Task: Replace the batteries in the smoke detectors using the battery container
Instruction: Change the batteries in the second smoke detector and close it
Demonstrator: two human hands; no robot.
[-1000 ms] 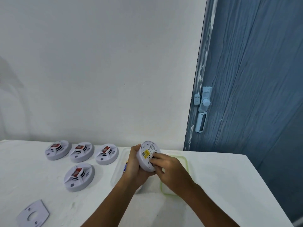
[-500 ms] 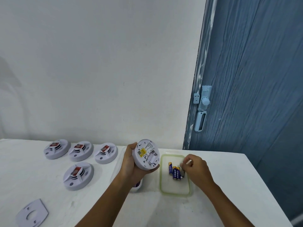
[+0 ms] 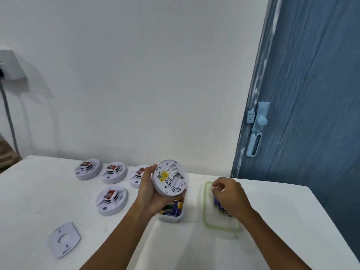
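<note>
Since half a second ago the right hand [image 3: 230, 195] has settled over the batteries [image 3: 219, 205] in the lid [image 3: 207, 221], fingers curled; its grasp cannot be told. The left hand [image 3: 151, 191] grips the smoke detector [image 3: 169, 178], back facing the camera, tilted toward 1 o'clock, above the battery container [image 3: 172, 211].

Head camera, looking down, table [image 3: 39, 191] close.

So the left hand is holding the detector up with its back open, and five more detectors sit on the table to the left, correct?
Not quite: the head view shows four detectors on the table to the left, not five. The rest holds: the left hand holds the smoke detector up, its back facing the camera with the compartment open.
</note>
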